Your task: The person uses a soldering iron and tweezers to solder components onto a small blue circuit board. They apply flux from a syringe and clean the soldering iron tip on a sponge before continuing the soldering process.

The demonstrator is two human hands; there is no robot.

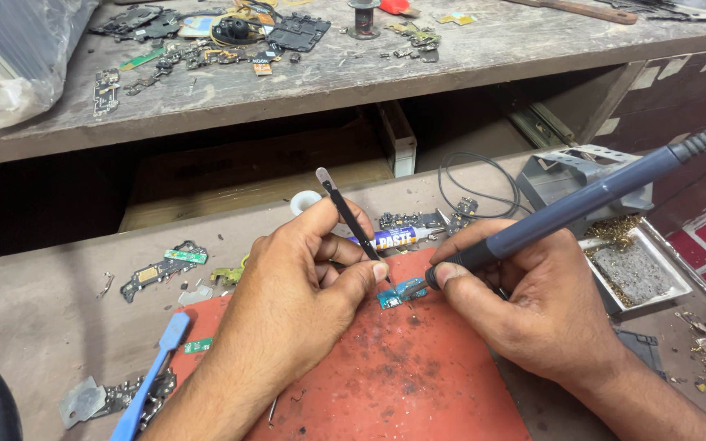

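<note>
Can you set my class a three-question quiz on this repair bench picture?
1. True or false: the right hand holds a soldering iron.
2. What does the left hand hold? A. black tweezers B. a blue plastic pry tool C. a tube of paste
3. On what does the small circuit board lie?

Key
1. True; its tip meets the board.
2. A: the tweezers point down at the board. The blue pry tool lies apart at the mat's left edge.
3. On the red work mat.
</note>
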